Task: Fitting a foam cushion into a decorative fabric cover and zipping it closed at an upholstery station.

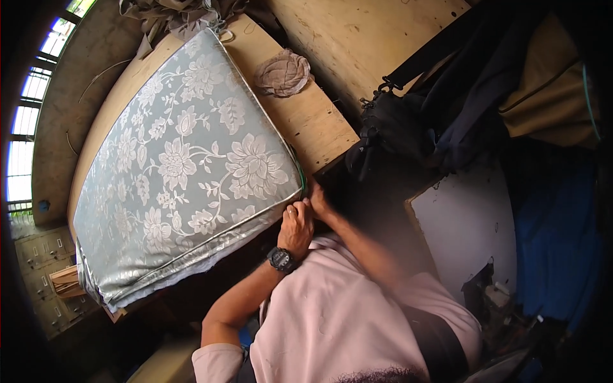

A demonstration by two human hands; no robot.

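Note:
A pale grey-green cushion with a white floral pattern and piped edges [172,159] lies on a plywood board [319,127]. At its near right corner, where a green strand shows along the edge, my left hand [297,226] has its fingers bent closed on the cushion's edge, a watch on the wrist. My right hand [317,198] is at the same corner just beyond the left one, its fingers partly hidden and closed on something I cannot make out.
A crumpled brown cloth [281,73] lies on the board, with more cloth [166,13] at the top. Dark straps and bags [402,121] hang at the right, above a pale panel [463,223] and blue sheeting [552,242]. A barred window [25,159] is at far left.

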